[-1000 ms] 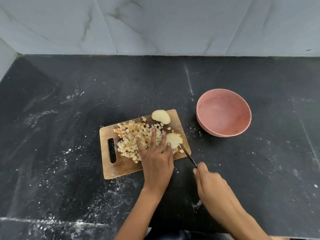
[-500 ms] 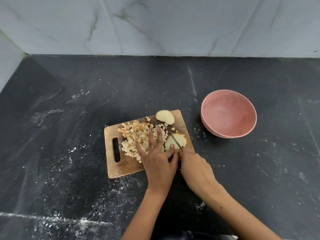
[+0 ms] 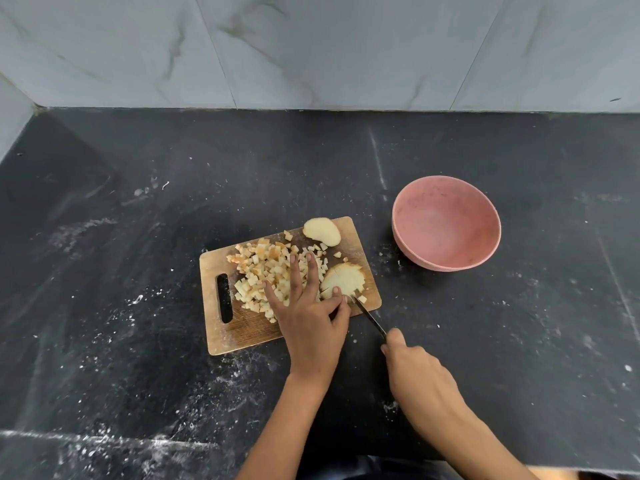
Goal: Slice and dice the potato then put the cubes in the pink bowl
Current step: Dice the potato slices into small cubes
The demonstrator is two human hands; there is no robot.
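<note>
Most of the potato is already diced: the cubes lie heaped under your left hand, whose spread fingers press the scored slab beside your thumb. Your right hand clamps the knife. One uncut piece waits beyond; the pink bowl, farther right, holds nothing yet.

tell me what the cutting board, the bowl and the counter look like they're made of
Cutting board: wood, going by its brown grain lines; matte, worn finish. Pink bowl: probably plastic or melamine, uniform colour with a dull sheen; ceramic is possible. Counter: dark stone, likely granite, smooth and faintly speckled, dusted with white smears.
</note>
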